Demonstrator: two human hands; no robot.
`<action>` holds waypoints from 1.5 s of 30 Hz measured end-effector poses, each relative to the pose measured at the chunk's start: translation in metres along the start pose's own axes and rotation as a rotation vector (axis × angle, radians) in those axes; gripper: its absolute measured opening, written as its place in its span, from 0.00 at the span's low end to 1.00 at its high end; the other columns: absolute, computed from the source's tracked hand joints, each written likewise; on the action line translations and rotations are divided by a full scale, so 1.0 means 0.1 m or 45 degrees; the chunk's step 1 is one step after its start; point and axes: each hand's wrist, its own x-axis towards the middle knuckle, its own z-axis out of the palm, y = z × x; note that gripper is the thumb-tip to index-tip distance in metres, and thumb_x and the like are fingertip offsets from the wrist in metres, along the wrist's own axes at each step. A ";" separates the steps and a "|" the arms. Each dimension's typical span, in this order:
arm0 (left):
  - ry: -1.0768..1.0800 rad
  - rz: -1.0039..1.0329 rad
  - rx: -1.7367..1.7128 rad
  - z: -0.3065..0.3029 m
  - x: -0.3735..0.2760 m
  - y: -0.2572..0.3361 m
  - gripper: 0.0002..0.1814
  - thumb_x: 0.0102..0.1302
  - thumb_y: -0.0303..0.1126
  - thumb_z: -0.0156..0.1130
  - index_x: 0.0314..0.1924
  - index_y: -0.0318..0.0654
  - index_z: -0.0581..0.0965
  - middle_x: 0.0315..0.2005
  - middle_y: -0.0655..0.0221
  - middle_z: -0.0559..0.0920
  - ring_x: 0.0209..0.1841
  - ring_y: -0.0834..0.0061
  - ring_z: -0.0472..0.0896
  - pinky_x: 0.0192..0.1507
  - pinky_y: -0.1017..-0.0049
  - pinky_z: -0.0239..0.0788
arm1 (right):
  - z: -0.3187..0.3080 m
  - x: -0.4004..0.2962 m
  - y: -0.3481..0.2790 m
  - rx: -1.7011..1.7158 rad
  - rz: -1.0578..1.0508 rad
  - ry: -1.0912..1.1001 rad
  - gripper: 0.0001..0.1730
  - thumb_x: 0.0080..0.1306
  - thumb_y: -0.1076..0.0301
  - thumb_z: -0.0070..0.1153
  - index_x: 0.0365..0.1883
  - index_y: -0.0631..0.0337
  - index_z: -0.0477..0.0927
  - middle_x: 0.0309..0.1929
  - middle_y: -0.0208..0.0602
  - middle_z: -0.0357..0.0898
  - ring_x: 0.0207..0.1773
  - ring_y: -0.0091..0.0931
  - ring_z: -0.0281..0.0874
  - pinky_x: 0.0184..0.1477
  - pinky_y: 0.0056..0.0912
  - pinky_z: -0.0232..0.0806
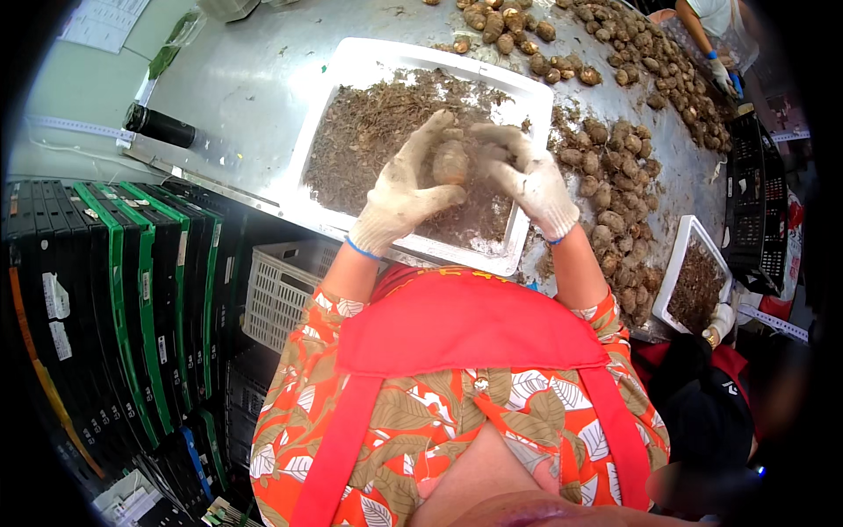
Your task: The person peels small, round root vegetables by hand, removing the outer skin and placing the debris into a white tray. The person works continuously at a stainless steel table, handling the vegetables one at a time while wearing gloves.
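My left hand (402,191), in a pale knit work glove with a blue cuff edge, holds a brown taro corm (451,163) between thumb and fingers. To the right of the corm is my gloved right hand (537,184), its fingers apart and blurred; I see nothing held in it. Both hands are over a white foam tray (539,105). Brown fibrous scraps and peelings (369,132) cover much of the tray's floor.
Several taro corms (619,191) are heaped right of the tray, with more (504,26) behind it on the metal table (250,85). A black cylinder (161,125) lies at the left edge. Stacked crates (125,296) stand left. Co-workers' gloved hands (722,319) appear at right, near a smaller tray (678,263).
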 end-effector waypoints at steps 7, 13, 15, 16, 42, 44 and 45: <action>-0.062 -0.003 0.366 0.07 -0.07 0.16 0.57 0.46 0.28 0.75 0.76 0.37 0.55 0.67 0.60 0.71 0.71 0.66 0.67 0.74 0.67 0.53 | 0.16 0.13 0.19 -0.420 -0.355 0.141 0.10 0.69 0.65 0.55 0.41 0.60 0.84 0.43 0.40 0.87 0.42 0.30 0.86 0.50 0.29 0.77; -0.042 0.022 0.387 0.04 -0.06 0.15 0.56 0.48 0.27 0.74 0.77 0.40 0.55 0.63 0.61 0.75 0.69 0.65 0.69 0.72 0.67 0.57 | -0.07 0.11 0.15 -0.488 -0.089 0.108 0.16 0.66 0.56 0.57 0.43 0.58 0.83 0.41 0.42 0.85 0.46 0.37 0.83 0.50 0.37 0.74; -0.051 0.070 0.421 0.04 -0.03 0.11 0.56 0.49 0.27 0.74 0.77 0.40 0.55 0.64 0.60 0.74 0.69 0.64 0.69 0.72 0.67 0.59 | 0.02 0.06 0.03 -0.444 -0.203 0.024 0.17 0.64 0.56 0.60 0.44 0.59 0.83 0.42 0.43 0.84 0.46 0.38 0.83 0.50 0.39 0.74; -0.048 0.138 0.445 0.04 -0.02 0.03 0.55 0.49 0.26 0.73 0.77 0.40 0.55 0.65 0.59 0.74 0.70 0.64 0.69 0.71 0.67 0.59 | 0.13 0.04 -0.01 -0.457 -0.308 -0.011 0.18 0.63 0.56 0.61 0.45 0.59 0.83 0.43 0.43 0.84 0.47 0.39 0.83 0.50 0.39 0.74; -0.097 0.013 0.541 0.07 -0.02 0.00 0.58 0.49 0.23 0.70 0.78 0.38 0.49 0.63 0.55 0.73 0.64 0.62 0.73 0.67 0.68 0.64 | -0.08 0.29 0.43 -1.034 -0.180 0.042 0.15 0.73 0.55 0.49 0.43 0.53 0.83 0.38 0.43 0.85 0.42 0.38 0.84 0.40 0.39 0.77; -0.083 -0.039 0.258 0.02 0.02 -0.11 0.57 0.50 0.21 0.70 0.78 0.39 0.49 0.64 0.57 0.72 0.64 0.65 0.73 0.66 0.69 0.64 | -0.14 0.17 0.36 -0.703 -0.127 -0.033 0.21 0.72 0.51 0.51 0.50 0.58 0.82 0.46 0.40 0.85 0.43 0.31 0.84 0.45 0.34 0.76; -0.089 -0.062 0.086 -0.01 0.05 -0.23 0.57 0.50 0.19 0.70 0.78 0.39 0.49 0.65 0.58 0.71 0.64 0.65 0.72 0.66 0.69 0.65 | -0.06 0.07 0.18 -0.233 0.103 -0.031 0.23 0.71 0.50 0.52 0.53 0.59 0.81 0.48 0.40 0.84 0.43 0.29 0.83 0.47 0.32 0.76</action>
